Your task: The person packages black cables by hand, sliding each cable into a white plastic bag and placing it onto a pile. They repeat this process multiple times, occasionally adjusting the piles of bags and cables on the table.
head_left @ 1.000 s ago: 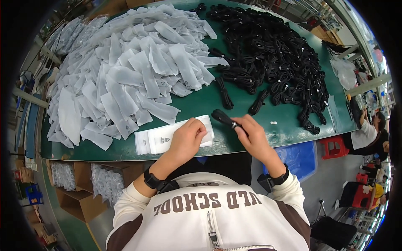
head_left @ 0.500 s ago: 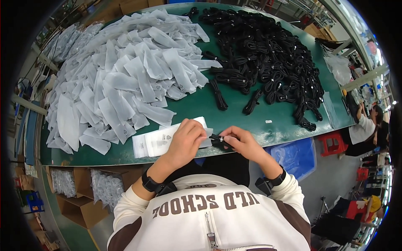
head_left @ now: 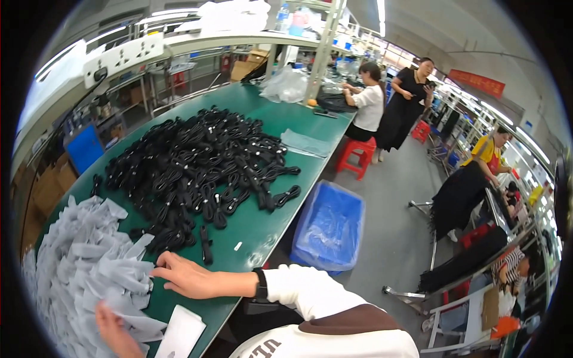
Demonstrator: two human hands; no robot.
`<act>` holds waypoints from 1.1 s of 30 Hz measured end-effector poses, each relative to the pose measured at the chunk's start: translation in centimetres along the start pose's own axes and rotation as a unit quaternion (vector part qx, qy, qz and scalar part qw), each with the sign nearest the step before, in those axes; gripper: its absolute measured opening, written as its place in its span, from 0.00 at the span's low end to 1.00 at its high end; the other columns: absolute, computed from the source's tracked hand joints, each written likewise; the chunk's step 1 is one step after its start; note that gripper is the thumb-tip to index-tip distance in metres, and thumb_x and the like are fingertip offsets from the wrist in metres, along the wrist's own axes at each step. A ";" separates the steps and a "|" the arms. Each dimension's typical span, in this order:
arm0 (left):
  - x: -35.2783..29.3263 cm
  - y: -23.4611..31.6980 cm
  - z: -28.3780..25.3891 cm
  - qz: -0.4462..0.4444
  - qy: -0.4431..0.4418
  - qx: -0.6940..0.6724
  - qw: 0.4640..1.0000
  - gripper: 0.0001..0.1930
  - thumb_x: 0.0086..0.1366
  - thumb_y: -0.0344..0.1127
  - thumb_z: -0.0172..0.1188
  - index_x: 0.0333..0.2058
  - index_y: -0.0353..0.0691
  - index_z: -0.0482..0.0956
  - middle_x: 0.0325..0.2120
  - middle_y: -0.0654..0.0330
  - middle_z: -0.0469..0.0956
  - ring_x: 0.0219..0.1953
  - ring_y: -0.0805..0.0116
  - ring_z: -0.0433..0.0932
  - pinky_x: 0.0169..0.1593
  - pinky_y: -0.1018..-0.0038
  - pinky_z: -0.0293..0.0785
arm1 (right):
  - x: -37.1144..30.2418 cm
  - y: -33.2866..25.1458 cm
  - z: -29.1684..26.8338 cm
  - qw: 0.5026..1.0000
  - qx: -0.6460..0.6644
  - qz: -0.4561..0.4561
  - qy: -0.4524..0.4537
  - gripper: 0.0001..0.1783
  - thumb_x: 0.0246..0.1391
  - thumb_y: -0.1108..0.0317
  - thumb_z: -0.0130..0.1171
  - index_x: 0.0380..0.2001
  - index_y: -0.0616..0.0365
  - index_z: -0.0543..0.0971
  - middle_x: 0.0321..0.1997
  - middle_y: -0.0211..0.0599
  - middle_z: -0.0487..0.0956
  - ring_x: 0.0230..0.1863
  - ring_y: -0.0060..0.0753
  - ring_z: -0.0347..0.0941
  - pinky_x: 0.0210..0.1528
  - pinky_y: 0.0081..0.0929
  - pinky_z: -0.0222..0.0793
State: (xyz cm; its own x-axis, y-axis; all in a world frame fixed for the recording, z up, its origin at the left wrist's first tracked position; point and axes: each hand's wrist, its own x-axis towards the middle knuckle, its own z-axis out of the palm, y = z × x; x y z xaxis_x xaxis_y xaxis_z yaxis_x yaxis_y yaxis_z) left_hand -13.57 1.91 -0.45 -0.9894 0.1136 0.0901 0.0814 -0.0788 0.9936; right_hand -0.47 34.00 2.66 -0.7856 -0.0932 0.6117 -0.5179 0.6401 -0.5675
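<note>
Beside the edge of a heap of translucent whitish bags (head_left: 89,256), my right hand (head_left: 188,277) hovers with its fingers apart and nothing visible in them. Lower left, over the same heap, is my left hand (head_left: 116,334). Motion smears its fingers, so whether it holds a bag is unclear. A stack of flat white bags (head_left: 181,334) lies near the table's front edge, below my right hand. Past that hand, a single coiled black cable (head_left: 206,246) rests apart from a large pile of coiled black cables (head_left: 191,161).
The green table (head_left: 250,241) carries a small white label (head_left: 238,246) and a flat clear bag (head_left: 307,143). A lined blue bin (head_left: 330,227) stands on the floor at its right side. Beyond are a red stool (head_left: 356,156), a seated person (head_left: 370,101) and other people.
The view has swung to the right. My hands have parted and moved from the flat bags to the bag heap. The black cable end my right hand held is gone from its fingers.
</note>
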 end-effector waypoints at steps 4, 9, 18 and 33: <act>2.6 3.9 4.6 0.323 0.054 0.158 0.932 0.19 0.75 0.41 0.53 0.55 0.31 0.70 0.43 0.62 0.74 0.41 0.71 0.71 0.47 0.76 0.68 | -1.5 4.7 -1.0 0.968 -0.228 0.044 -0.093 0.26 0.49 0.68 0.67 0.52 0.60 0.72 0.43 0.48 0.73 0.46 0.50 0.72 0.44 0.40 0.73; -8.0 2.8 9.7 0.126 -0.261 0.406 0.867 0.14 0.67 0.37 0.61 0.46 0.36 0.75 0.43 0.52 0.73 0.44 0.57 0.74 0.50 0.63 0.69 | -2.8 5.6 0.4 0.948 -0.277 0.101 -0.120 0.23 0.46 0.67 0.66 0.45 0.62 0.72 0.38 0.47 0.75 0.38 0.54 0.74 0.39 0.42 0.74; -14.5 -0.4 12.3 0.215 -0.225 0.371 0.875 0.05 0.58 0.23 0.61 0.30 0.34 0.73 0.29 0.51 0.71 0.32 0.51 0.73 0.37 0.61 0.70 | -4.3 2.6 -1.1 0.970 -0.033 0.227 -0.079 0.16 0.47 0.67 0.58 0.38 0.66 0.80 0.38 0.55 0.80 0.41 0.58 0.78 0.45 0.46 0.75; -14.0 -0.8 12.8 0.226 -0.183 0.372 0.881 0.10 0.56 0.27 0.68 0.35 0.35 0.78 0.32 0.52 0.73 0.36 0.51 0.75 0.39 0.60 0.72 | -7.7 -1.6 -4.9 0.925 0.187 0.315 -0.101 0.13 0.65 0.73 0.53 0.51 0.64 0.75 0.34 0.34 0.79 0.32 0.22 0.74 0.37 0.21 0.69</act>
State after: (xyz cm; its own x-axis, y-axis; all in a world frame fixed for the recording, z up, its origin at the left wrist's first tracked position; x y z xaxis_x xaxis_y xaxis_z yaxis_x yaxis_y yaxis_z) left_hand 1.77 13.02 -1.62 -0.7419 0.5604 0.3681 0.6480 0.4582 0.6084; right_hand 8.04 37.41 1.61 -0.9991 0.0428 0.0012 0.0122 0.3103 -0.9506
